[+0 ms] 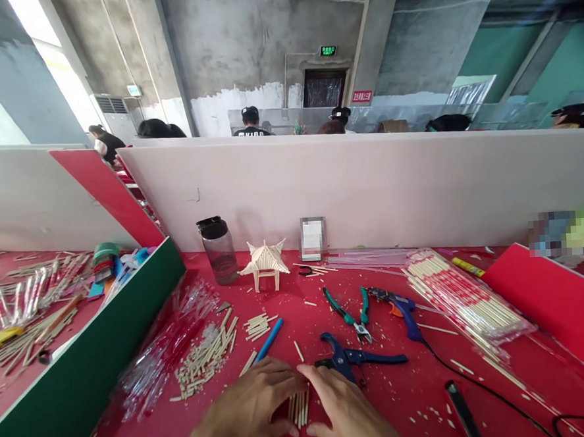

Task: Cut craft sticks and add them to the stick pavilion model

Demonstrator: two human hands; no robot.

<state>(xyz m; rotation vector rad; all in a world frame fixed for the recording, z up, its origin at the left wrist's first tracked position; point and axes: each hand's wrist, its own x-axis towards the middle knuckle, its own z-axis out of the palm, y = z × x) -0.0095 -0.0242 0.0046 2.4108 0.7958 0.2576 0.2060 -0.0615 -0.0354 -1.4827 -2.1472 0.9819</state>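
Observation:
Near the front of the red table, my left hand (pixel 258 400) and my right hand (pixel 343 403) curve in from both sides around a row of short wooden sticks (pixel 299 408). Thumbs sit at the near end and fingertips at the far end, partly covering the sticks. A blue pen (pixel 270 339) lies just beyond my left hand. Beyond the right one is a dark blue hand cutter (pixel 347 356). A small wooden pavilion model (pixel 266 262) stands upright farther back. Left of my hands, cut sticks form a loose pile (pixel 206 359), with a smaller bunch (pixel 259 326) nearby.
Teal-handled pliers (pixel 362 316) and a corded glue gun (pixel 401 307) lie to the right, before packaged sticks (pixel 467 293). A black tool (pixel 462 409) rests at front right. Plastic wrappers (pixel 166 358) border a green divider (pixel 96 342); a bottle (pixel 218 252) stands behind.

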